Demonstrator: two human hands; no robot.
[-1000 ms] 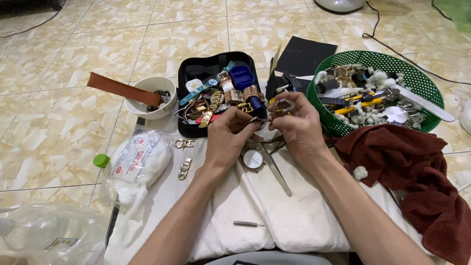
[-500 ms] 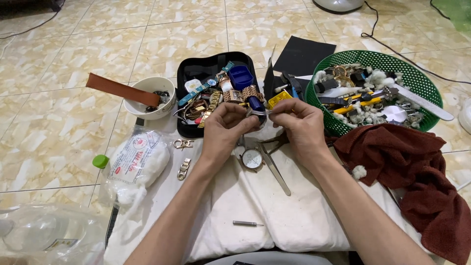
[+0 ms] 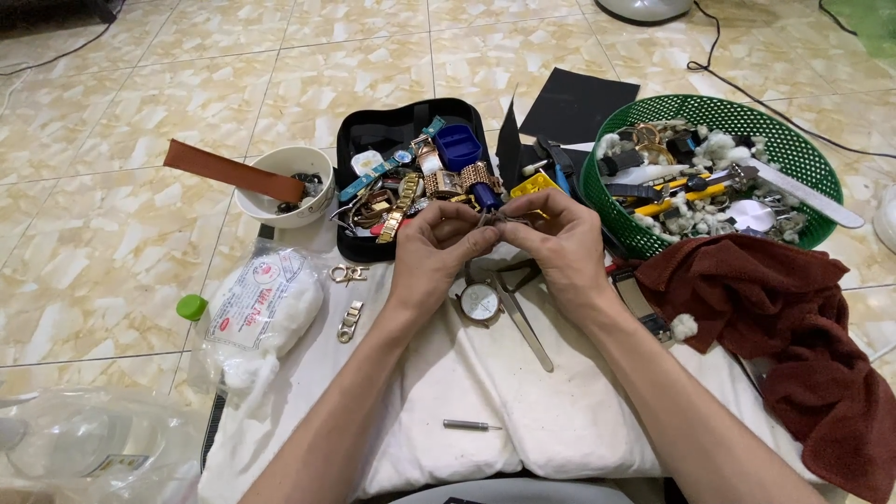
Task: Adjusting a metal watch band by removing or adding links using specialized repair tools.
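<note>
My left hand (image 3: 437, 250) and my right hand (image 3: 551, 241) meet over the white cloth (image 3: 485, 411), fingertips pinched together on a small dark metal part (image 3: 495, 220) held between them. Below the hands a round watch face (image 3: 481, 302) lies on the cloth beside long metal tweezers (image 3: 525, 327). Just beyond the hands sits a black tray (image 3: 359, 135) full of watches and bands.
A green round basket (image 3: 793, 154) of tools and cotton stands right, a dark red towel (image 3: 793, 327) below it. A white bowl (image 3: 275, 201) with a brown strap, a bag of cotton (image 3: 261, 313), metal clasps (image 3: 349, 320), a small screwdriver (image 3: 471, 426) and a clear plastic bottle (image 3: 84, 448) lie left.
Both hands have drawn closer together and slightly toward me, off the black tray, with the small part now pinched between both sets of fingertips.
</note>
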